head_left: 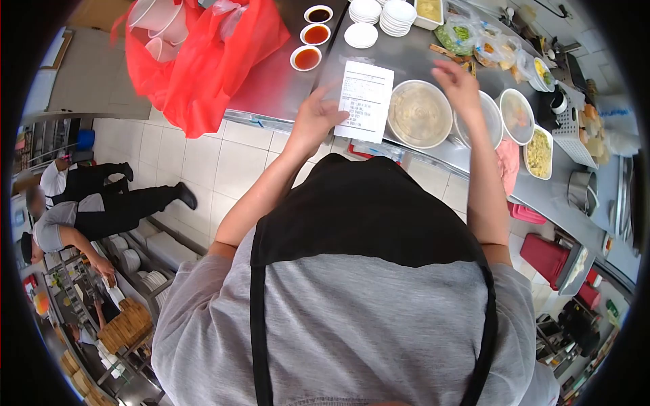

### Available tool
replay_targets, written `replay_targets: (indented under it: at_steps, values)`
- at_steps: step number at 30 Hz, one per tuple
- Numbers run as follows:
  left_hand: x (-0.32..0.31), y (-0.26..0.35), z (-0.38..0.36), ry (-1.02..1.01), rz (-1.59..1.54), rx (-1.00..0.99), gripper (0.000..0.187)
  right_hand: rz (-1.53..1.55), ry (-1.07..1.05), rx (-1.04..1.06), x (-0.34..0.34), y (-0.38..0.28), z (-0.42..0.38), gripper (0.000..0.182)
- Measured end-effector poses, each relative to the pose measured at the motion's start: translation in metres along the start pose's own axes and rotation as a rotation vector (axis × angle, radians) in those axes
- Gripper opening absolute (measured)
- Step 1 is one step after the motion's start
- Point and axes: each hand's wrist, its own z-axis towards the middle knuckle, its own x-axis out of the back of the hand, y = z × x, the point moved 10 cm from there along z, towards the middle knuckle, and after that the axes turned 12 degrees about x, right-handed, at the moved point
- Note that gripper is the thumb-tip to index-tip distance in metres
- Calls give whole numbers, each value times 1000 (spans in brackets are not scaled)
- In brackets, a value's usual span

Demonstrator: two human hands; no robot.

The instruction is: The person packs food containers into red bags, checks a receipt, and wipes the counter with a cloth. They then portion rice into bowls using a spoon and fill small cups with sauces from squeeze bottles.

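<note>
My left hand [317, 116] pinches the left edge of a printed paper receipt [367, 101], thumb over its front and fingers partly hidden or blurred. The receipt overlaps the front edge of the steel counter. My right hand [459, 86] holds nothing, its fingers loosely apart above the round containers. Beside the receipt sits a round tub [420, 114] with a clear lid and pale contents. Another round tub [486, 122] is partly hidden under my right wrist. Three small cups of sauce, one dark [318, 14] and two red-orange [306, 59], stand left of the receipt.
A red plastic bag [196, 74] with white tubs lies on the left. Stacks of white lids [398, 17], bagged vegetables [457, 34] and a box of chopped yellow food [539, 151] sit around the counter. A pink cloth [508, 164] hangs at its edge. Two people work at left.
</note>
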Motion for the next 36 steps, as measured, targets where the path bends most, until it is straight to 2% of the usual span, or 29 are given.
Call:
replay_targets:
  at_steps: [3, 7, 10, 14, 16, 18, 21, 23, 24, 26, 27, 29, 31, 33, 35, 36]
  values:
    - [2, -3, -1, 17, 4, -2, 60, -50, 17, -25, 31, 51, -2, 26]
    - [5, -4, -4, 71, -2, 7, 58, -32, 12, -116, 52, 80, -9, 24]
    - [10, -10, -2, 110, 12, 15, 57, -72, -9, -16, 59, 69, -9, 25]
    - [7, -3, -2, 103, 49, 37, 56, -150, 40, -108, 112, 69, -17, 24]
    - [6, -2, -3, 100, 70, 31, 56, -413, 2, -166, 148, 67, -34, 21]
    - [8, -2, -1, 105, 79, 29, 56, -221, 114, -348, 176, 92, -69, 22]
    - [8, -6, 1, 111, 51, 45, 56, -316, 215, -464, 213, 119, -114, 23]
    - [6, -5, 3, 100, 76, 47, 57, -578, 242, -712, 235, 151, -153, 23]
    - [8, -7, 5, 98, 90, 51, 57, -580, 247, -716, 230, 178, -165, 23]
    - [8, -10, 8, 97, 104, 55, 57, 67, 467, -621, 199, 244, -181, 24]
    - [7, -10, 9, 86, 80, 47, 57, 70, 464, -615, 197, 247, -181, 24]
    - [10, -8, 7, 106, 55, 27, 57, 465, 715, -700, 181, 263, -190, 32]
    - [10, -4, 6, 112, 79, -7, 56, 184, 713, -690, 199, 221, -180, 31]
    - [14, -9, 7, 97, 27, 0, 56, 372, 782, -586, 209, 175, -155, 33]
    - [18, -17, 9, 84, 33, -4, 56, 135, 771, -399, 236, 136, -121, 34]
    - [20, -21, 10, 80, 58, -1, 55, 191, 709, -298, 234, 106, -93, 34]
